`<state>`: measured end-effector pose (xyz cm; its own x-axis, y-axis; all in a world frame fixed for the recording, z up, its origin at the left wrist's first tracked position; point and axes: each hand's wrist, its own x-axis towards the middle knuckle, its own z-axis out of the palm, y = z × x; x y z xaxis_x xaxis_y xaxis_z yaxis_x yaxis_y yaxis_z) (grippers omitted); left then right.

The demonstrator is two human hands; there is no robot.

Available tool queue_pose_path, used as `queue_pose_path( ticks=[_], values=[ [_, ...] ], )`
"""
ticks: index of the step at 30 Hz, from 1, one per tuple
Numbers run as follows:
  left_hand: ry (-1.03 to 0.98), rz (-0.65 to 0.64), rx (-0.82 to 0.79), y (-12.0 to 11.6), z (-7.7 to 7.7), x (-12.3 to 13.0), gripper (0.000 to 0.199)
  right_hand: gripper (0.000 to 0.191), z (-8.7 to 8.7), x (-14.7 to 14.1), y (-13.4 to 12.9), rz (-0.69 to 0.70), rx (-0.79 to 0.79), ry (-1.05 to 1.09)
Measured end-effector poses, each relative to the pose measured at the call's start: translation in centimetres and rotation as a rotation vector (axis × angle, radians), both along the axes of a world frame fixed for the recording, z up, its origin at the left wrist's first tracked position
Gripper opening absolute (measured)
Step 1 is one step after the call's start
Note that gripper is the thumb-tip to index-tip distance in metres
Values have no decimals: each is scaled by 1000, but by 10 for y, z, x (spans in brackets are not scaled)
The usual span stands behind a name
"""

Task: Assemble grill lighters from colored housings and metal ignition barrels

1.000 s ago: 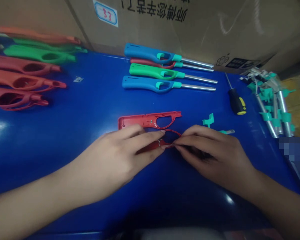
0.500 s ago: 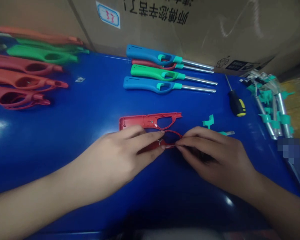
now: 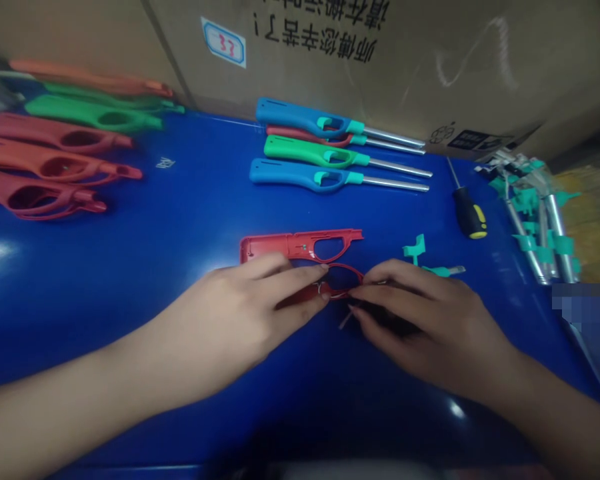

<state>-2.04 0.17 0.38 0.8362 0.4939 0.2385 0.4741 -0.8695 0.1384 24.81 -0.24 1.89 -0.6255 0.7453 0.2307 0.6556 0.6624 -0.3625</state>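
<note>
My left hand is closed on a red lighter casing half, most of it hidden under the fingers. A thin pale wire curls by its trigger opening. At the casing's front end, my right hand has its fingertips pinched together. A short, thin pale strip sticks out from between them, slanting down to the left; its material is unclear. Just beyond my hands lies another red casing half, inner side up. A teal trigger and a teal nozzle piece lie past my right fingers.
Several assembled lighters lie in a row at the back. Handle casings are spread at the left. A screwdriver and a pile of metal tubes with teal parts lie right. A cardboard box stands behind the blue table.
The thin strip, earlier along the casing's front edge, now points down and away from it at my right fingertips. My left hand keeps its hold. The view has shifted slightly.
</note>
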Motion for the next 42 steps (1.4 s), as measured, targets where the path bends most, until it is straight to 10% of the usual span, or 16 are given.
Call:
queue_pose_path(
  ticks=[5, 13, 20, 42],
  values=[
    [-11, 0, 7, 1, -1, -1, 37, 15, 5, 4, 4, 79, 135, -11],
    [1, -14, -9, 3, 0, -2, 39, 18, 21, 33, 35, -301, 194, -28],
    [-59, -38, -12, 5, 1, -2, 38, 20, 11, 52, 47, -216, -28, -159],
    [-210, 4, -88, 7, 1, -3, 32, 14, 7, 56, 53, -117, 29, -74]
  ],
)
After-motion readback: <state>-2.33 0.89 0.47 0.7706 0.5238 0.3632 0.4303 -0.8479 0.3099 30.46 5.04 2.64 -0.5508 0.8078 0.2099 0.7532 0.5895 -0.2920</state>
